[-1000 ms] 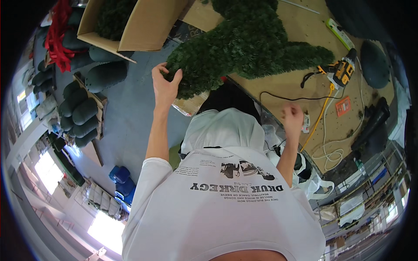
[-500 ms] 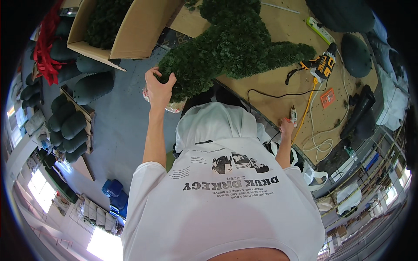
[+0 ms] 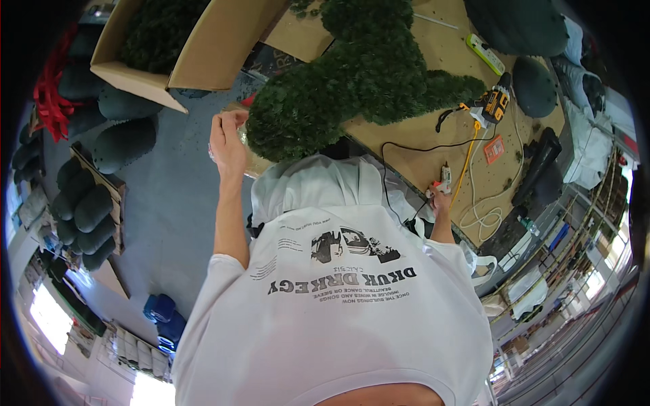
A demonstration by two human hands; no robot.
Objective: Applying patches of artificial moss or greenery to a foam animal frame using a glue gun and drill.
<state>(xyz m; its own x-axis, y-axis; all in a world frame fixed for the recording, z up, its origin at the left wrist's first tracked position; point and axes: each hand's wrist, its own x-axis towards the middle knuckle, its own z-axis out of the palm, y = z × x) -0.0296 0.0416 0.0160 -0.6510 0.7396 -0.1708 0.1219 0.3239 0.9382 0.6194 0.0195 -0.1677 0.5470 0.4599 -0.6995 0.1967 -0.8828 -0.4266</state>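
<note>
A dark green artificial-foliage piece, thick with short sprigs, lies across the table and hangs past its near left edge. Just left of its rounded end is my left hand, fingers curled in toward the thumb. Whatever those fingers may hold is too small or hidden to name. A small cardboard box, partly covered by the foliage, sits beside that hand. At the table's near edge, my right hand grips a white glue gun with red on it, its nozzle pointing away from me.
On the brown table are a yellow-black power tool, a green-white power strip, an orange packet and loose cords. A large open carton with greenery stands far left. Dark green rounded forms are stacked at left.
My left hand has come off the foliage's edge and moved slightly left, its fingers closing together. My right hand keeps the glue gun, which now shows more fully. The whole view has shifted a little.
</note>
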